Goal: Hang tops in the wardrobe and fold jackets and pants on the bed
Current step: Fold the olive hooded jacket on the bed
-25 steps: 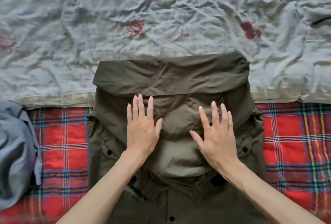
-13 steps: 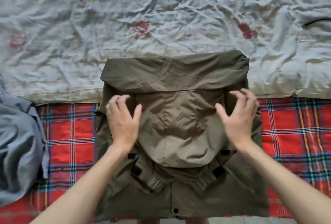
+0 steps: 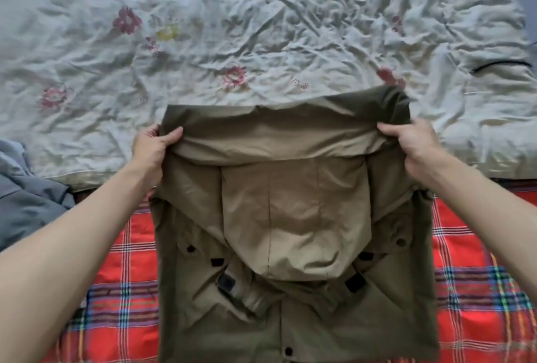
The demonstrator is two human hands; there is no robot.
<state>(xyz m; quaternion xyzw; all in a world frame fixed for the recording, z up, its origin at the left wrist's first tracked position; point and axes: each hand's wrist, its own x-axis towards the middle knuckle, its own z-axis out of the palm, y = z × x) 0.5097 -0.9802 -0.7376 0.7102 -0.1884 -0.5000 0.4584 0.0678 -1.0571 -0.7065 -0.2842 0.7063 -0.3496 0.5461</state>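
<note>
An olive-green hooded jacket (image 3: 293, 304) lies partly folded on the bed, its hood laid flat over the middle and its cuffs tucked in below the hood. My left hand (image 3: 151, 147) grips the far left corner of the jacket's folded-over top edge. My right hand (image 3: 412, 142) grips the far right corner of that same edge. The edge is lifted off the bed and its lighter lining shows beneath it.
A red plaid blanket (image 3: 122, 298) covers the near part of the bed. A crumpled pale floral quilt (image 3: 261, 28) spreads across the far part. A grey-blue garment (image 3: 26, 200) lies bunched at the left edge.
Both hands moved from the jacket's middle outward and up to the far corners of the folded edge, took hold of it and lifted it. The view shifted down and right.
</note>
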